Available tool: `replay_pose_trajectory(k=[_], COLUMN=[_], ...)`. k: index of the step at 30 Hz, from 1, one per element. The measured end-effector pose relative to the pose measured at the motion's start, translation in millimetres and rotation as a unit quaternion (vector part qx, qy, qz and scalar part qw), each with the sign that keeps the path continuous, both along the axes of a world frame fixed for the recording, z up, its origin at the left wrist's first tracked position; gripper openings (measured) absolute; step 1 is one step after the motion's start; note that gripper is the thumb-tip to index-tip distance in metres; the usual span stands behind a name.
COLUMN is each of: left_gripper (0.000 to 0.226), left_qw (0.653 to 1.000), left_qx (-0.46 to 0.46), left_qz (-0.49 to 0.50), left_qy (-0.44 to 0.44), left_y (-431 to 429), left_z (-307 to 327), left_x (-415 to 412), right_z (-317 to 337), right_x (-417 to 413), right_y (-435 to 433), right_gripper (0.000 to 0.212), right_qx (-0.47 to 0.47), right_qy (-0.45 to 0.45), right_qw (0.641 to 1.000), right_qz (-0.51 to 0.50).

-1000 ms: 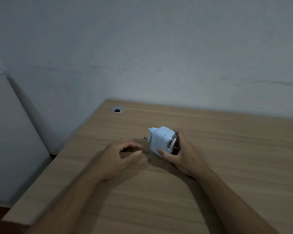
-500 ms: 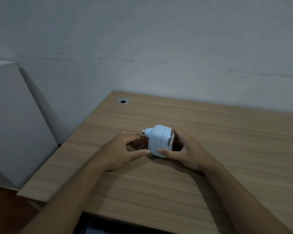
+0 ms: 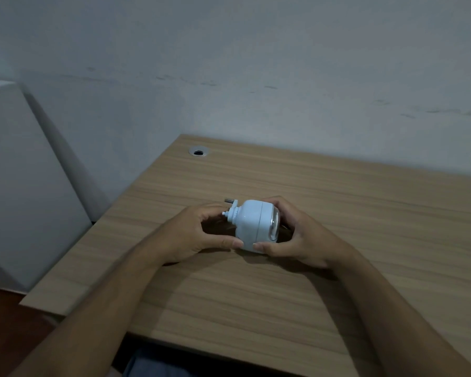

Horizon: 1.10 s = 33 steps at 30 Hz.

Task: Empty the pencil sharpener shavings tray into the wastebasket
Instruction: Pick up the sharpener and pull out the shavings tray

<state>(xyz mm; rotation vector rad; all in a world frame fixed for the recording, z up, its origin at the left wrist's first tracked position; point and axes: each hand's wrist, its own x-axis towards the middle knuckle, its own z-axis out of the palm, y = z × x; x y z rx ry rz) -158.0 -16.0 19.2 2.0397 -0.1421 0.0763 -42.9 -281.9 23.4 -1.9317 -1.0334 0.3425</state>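
A small white pencil sharpener (image 3: 252,225) lies on its side over the wooden desk (image 3: 337,202), its crank stub pointing left. A clear tray section (image 3: 273,227) shows at its right end. My right hand (image 3: 299,235) grips that right end, thumb under, fingers over the top. My left hand (image 3: 193,235) cups the left end, with the thumb tip touching the white body and fingers near the crank. No wastebasket is in view.
A round cable grommet (image 3: 199,151) sits near the desk's far left corner. A pale wall rises behind the desk. A white panel (image 3: 19,180) stands to the left, with dark red floor (image 3: 0,308) below it. The desk's near edge runs at bottom left.
My left hand has moved right from resting on the desk and closed around the sharpener's left end. The sharpener has turned more level. The view has shifted back and to the left.
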Motion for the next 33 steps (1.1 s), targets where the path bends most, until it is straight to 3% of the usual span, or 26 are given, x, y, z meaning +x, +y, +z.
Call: replay_pose_trajectory(k=[4,14,19,29,33], left_gripper=[0.062,0.047,0.046,0.047,0.049], left_qw=[1.000,0.999,0.999,0.996,0.989], left_qx=[0.013,0.023,-0.016,-0.068,-0.140], left_qz=[0.005,0.037,0.028,0.035,0.022], left_qy=[-0.008,-0.009,0.026,0.043,0.041], left_y=[1,10,18,16,18], left_z=[-1,-7,-4,1,-1], left_x=[1,2,-3,-22,-36], right_z=[0,4,5,6,2], right_x=[0,6,8,2,-5], right_y=[-1,-18,-25,-28,-29], right_gripper=[0.068,0.066,0.062,0.064,0.066], right_qx=[-0.004,-0.014,-0.011,-0.031,-0.018], right_qy=[0.005,0.035,0.062,0.026,0.031], right_qw=[1.000,0.999,0.998,0.999,0.997], right_qz=[0.005,0.000,-0.014,-0.036,-0.064])
